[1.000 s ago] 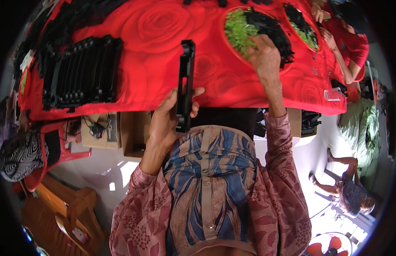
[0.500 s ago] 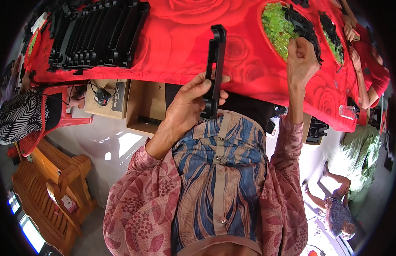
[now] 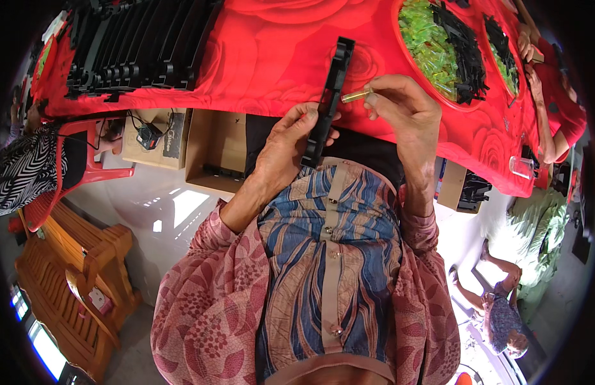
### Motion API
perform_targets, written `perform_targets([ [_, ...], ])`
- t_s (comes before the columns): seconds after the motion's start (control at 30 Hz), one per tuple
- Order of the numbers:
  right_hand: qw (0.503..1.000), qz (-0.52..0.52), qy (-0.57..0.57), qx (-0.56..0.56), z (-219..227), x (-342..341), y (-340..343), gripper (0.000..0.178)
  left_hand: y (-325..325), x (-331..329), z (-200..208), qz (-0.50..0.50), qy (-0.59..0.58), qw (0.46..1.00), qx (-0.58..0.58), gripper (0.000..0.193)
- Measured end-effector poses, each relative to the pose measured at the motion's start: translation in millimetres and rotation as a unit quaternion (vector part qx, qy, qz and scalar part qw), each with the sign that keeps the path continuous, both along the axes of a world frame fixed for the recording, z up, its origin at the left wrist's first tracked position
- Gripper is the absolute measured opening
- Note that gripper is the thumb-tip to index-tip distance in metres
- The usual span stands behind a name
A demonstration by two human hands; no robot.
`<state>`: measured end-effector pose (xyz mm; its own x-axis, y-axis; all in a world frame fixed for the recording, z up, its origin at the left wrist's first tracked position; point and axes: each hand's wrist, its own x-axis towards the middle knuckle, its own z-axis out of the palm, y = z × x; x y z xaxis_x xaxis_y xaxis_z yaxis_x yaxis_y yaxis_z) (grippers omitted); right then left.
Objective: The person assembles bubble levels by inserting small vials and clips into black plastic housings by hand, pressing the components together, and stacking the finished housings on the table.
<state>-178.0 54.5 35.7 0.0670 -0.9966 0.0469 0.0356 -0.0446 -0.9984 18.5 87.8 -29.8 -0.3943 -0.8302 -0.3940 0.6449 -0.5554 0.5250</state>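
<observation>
Bar [image 3: 329, 97], likely light and stiff, best held by long edges | left hand [image 3: 286, 138]: clasped around bar's lower half | tube [image 3: 355, 96], likely light, slick: just right of bar, one end pinched in right hand [image 3: 409, 114]

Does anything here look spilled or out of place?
Only slightly: black strips seem to jut over the right rim of the tray, untidy beside the green pieces lying within it. Nothing else clearly stands out.
</observation>
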Motion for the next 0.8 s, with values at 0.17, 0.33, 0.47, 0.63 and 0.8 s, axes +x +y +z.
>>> perform_targets([
  [0.17,0.995,-0.011,0.093,-0.015,4.9,10.4,2.6,0.012,1.0,0.7,-5.4,-0.005,0.04,0.999,0.007,0.032],
  [0.33,1.0,-0.001,0.026,-0.011,15.8,16.3,10.9,0.012,3.7,0.4,0.7,-0.008,0.088,0.995,-0.046,0.033],
  [0.47,0.998,0.026,-0.057,-0.019,27.9,15.5,19.8,0.017,4.7,1.0,7.8,-0.02,0.094,0.994,-0.058,0.038],
  [0.63,0.996,0.0,-0.063,-0.07,36.4,14.6,28.8,0.02,11.5,0.6,22.3,0.023,-0.059,0.991,-0.121,0.043],
  [0.8,0.996,-0.025,-0.043,-0.068,33.9,19.5,34.8,0.018,4.1,-5.5,29.0,0.115,-0.24,0.924,-0.274,0.042],
])
